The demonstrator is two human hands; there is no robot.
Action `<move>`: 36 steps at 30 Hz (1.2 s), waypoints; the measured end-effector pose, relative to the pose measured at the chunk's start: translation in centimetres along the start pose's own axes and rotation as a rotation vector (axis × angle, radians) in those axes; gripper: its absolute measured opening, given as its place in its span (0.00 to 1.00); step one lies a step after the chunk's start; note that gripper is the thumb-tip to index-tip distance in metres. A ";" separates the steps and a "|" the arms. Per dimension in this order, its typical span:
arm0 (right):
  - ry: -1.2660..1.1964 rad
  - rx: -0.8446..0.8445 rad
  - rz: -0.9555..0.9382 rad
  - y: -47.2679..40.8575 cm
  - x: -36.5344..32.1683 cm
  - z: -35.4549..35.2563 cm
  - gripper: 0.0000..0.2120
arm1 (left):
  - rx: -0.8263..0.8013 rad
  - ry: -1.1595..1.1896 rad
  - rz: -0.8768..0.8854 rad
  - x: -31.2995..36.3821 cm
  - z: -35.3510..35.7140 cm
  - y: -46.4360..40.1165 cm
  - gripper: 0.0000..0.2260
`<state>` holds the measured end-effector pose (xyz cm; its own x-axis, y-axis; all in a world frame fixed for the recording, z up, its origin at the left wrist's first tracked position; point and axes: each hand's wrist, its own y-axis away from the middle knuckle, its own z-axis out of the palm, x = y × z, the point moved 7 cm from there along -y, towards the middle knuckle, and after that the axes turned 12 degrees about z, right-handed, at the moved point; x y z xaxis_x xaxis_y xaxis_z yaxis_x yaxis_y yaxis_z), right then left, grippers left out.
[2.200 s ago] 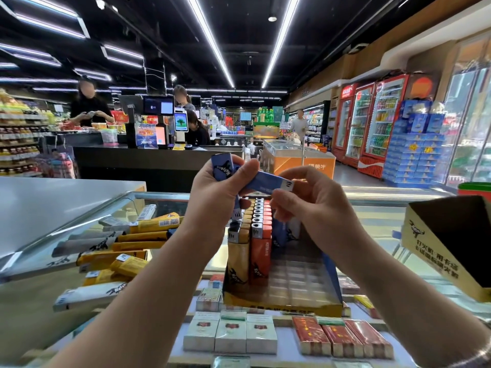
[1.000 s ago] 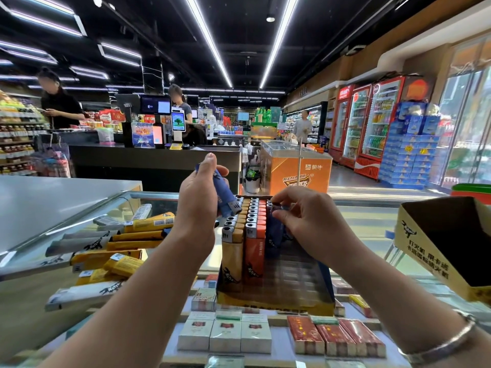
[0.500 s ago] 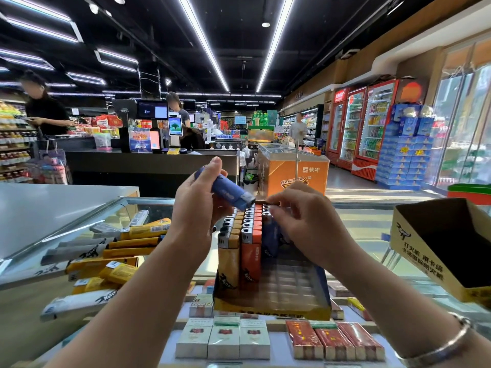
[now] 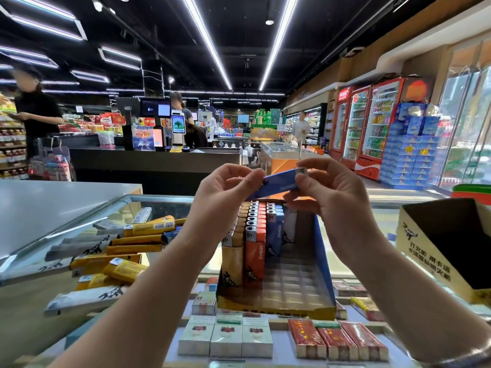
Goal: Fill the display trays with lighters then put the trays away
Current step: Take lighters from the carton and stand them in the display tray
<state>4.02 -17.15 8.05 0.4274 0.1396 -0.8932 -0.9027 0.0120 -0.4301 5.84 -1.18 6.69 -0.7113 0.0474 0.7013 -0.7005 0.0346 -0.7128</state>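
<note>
Both hands were raised above the display tray (image 4: 322, 264), sharing a single blue lighter (image 4: 279, 181) between them. The left hand (image 4: 225, 192) pinched the lower end of it between thumb and fingertips, the other fingers curled loosely; the right hand (image 4: 332, 192) pinched the upper end, near the silver cap, with thumb below and forefinger over the top. The lighter lay tilted, its capped end higher and toward the right.

The tray stood on the glass counter (image 4: 79, 227) directly beneath the hands, a blue-walled cardboard box with a yellow front lip. Its left part was filled: a row of yellow lighters (image 4: 232, 258) at the far left, a row of orange lighters (image 4: 255, 251) beside it, and a shorter row of blue lighters in the tray (image 4: 275, 235) next to those, all upright with silver caps on top. The right part of the tray showed only its gridded clear insert.

To the left on the glass lay a loose heap of lighters (image 4: 127, 248), yellow and grey ones lying flat at mixed angles. At the right edge of the counter an open yellow carton (image 4: 425, 256) stood tilted, its dark inside facing the camera. Under the glass, packs of cigarettes (image 4: 225, 338) lay in rows, pale ones to the left and red ones to the right
</note>
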 end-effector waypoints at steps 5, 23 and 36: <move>0.219 0.094 -0.093 -0.6 -0.4 -1.7 0.12 | -0.149 -0.176 -0.157 -2.0 -0.4 -0.4 0.10; 1.073 -0.214 -0.334 0.7 2.0 3.1 0.08 | -0.320 -0.205 -0.471 -3.9 0.2 1.2 0.11; 1.021 -0.044 -0.313 0.1 2.1 1.8 0.08 | -0.294 -0.242 -0.462 -3.8 0.0 1.1 0.10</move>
<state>4.74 -15.11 6.35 0.4973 -0.7587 -0.4207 -0.7519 -0.1350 -0.6453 7.77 -1.32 3.27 -0.3537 -0.2655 0.8969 -0.9196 0.2737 -0.2817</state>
